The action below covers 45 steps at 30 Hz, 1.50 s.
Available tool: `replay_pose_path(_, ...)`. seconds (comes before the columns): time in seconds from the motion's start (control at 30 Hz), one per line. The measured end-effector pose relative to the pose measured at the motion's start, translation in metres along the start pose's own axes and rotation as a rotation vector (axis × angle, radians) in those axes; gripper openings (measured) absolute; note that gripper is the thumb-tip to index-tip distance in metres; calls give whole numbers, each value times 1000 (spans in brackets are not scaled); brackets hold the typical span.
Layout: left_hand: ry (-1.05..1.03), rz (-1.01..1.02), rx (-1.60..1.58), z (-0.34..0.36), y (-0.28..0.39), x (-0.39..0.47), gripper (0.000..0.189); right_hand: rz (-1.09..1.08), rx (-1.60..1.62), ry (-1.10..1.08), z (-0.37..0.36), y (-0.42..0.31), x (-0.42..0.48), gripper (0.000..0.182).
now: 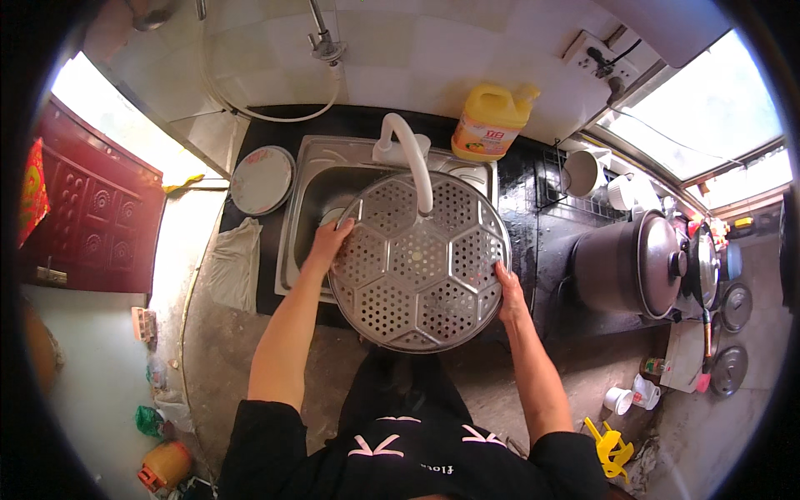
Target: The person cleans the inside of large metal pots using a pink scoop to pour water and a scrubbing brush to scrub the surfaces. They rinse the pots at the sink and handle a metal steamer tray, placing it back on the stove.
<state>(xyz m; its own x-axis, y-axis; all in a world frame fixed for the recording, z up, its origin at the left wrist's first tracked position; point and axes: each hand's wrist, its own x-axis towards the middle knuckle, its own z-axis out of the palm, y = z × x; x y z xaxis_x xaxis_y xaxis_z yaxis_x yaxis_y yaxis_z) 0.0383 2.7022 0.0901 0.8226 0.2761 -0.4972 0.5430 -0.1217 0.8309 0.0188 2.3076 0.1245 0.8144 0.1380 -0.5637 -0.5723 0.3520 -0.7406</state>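
Observation:
A large round metal steamer tray (pixel 420 262) with perforated hexagon panels is held between my two hands over the front of the sink. My left hand (pixel 331 242) grips its left rim, and my right hand (pixel 510 289) has hold of the right rim. The tray covers much of the stainless steel sink (pixel 299 187). Above it curves a white faucet (pixel 412 150), its spout end over the tray's upper part. Part of a pale dish (pixel 331 215) shows in the basin beside my left hand. Whether water is running I cannot tell.
Stacked plates (pixel 262 180) and a white cloth (pixel 236 265) lie left of the sink. A yellow detergent jug (pixel 490 125) stands behind it. Rightward are a wire rack (pixel 553 181) with cups, a large lidded pot (pixel 615 265) and a pan (pixel 706 262).

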Motion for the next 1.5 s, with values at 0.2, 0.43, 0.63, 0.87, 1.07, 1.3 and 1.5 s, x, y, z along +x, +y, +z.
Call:
replay_pose_path(0.2, -34, -121, -778, -73, -16, -42, 36, -222, -674, 156, 42, 13, 79, 44)
replay_pose_path(0.43, 191, 72, -1026, -84, 7, -109, 22, -897, -1480, 118, 171, 45, 96, 62)
replay_pose_path(0.63, 414, 119, -1117, -58, 3, -122, 23, -1012, -1239, -677, 251, 109, 2, 65)
replay_pose_path(0.87, 602, 229, -884, -74, 14, -148, 20, -621, -1395, -544, 159, 66, 36, 61)
replay_pose_path(1.07, 728, 642, -69, -101, 47, -181, 17, -240, -713, -286, 102, 45, 106, 58)
replay_pose_path(1.3, 400, 1082, 568, -107, 52, -221, 14, 438, 350, -586, 161, 9, 99, 69)
replay_pose_path(1.5, 57, 1346, 994, -95, 36, -242, 17, 335, 74, -334, 127, 26, 114, 34)
